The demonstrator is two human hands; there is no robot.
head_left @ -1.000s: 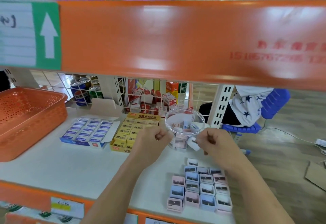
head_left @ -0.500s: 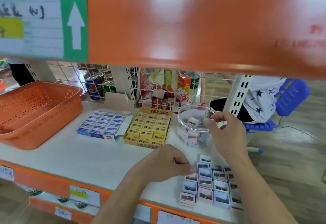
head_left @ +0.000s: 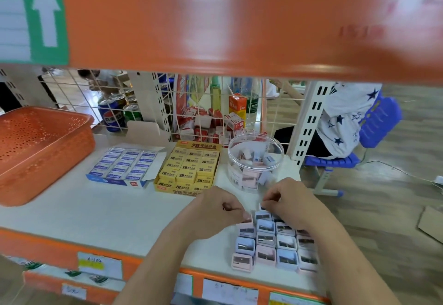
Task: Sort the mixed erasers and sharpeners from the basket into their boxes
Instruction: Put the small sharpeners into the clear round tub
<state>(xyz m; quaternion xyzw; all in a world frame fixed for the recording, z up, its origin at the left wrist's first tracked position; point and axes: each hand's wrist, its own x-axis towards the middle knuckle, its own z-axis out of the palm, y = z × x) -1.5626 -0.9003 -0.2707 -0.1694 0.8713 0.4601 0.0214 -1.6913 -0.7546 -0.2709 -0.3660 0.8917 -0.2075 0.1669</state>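
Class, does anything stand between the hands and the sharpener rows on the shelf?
Nothing visible does. The left hand and right hand are at the far edge of the sharpener rows; the clear tub stands behind them.

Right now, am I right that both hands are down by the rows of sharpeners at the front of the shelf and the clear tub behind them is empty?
Not quite: the head view shows the clear tub is not empty; it holds a pile of sharpeners. The left hand and right hand are down by the rows of sharpeners at the front of the shelf.

Wood flr, blue chair, wire-grid back
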